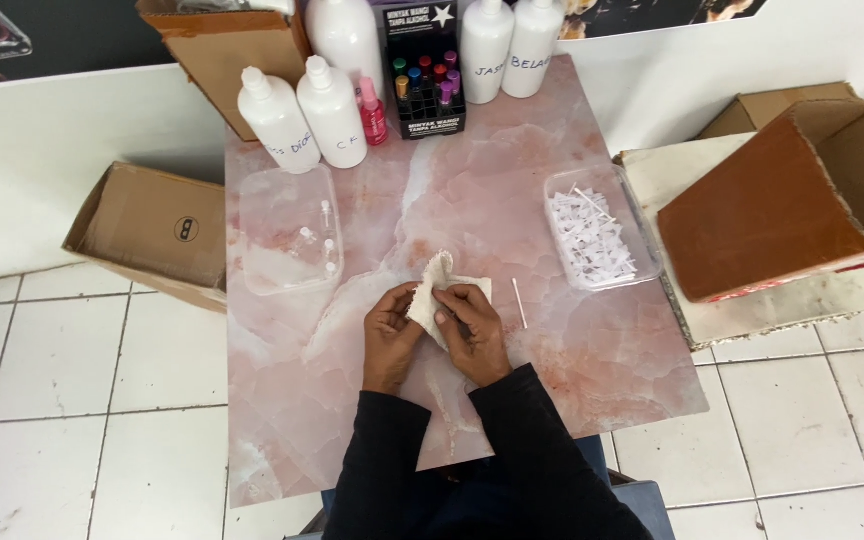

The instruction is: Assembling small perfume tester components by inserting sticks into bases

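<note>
Pink marble table [552,380]: both hands' fingers pinch one cloth [439,290]; five white bottles [277,120] behind.

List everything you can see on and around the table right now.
cloth: 1, off-white, table centre, held in both hands
thin stick: 1, white, right of the cloth
clear tray: 1, left side, holds small vials
clear tub: 1, right side, full of white sticks
white bottles: 5, back edge
pink bottle: 1, beside them
black display box: 1, coloured vials, back centre
cardboard boxes: 4, brown, around the table
table: 1, pink marble
left hand: on cloth
right hand: on cloth
</note>
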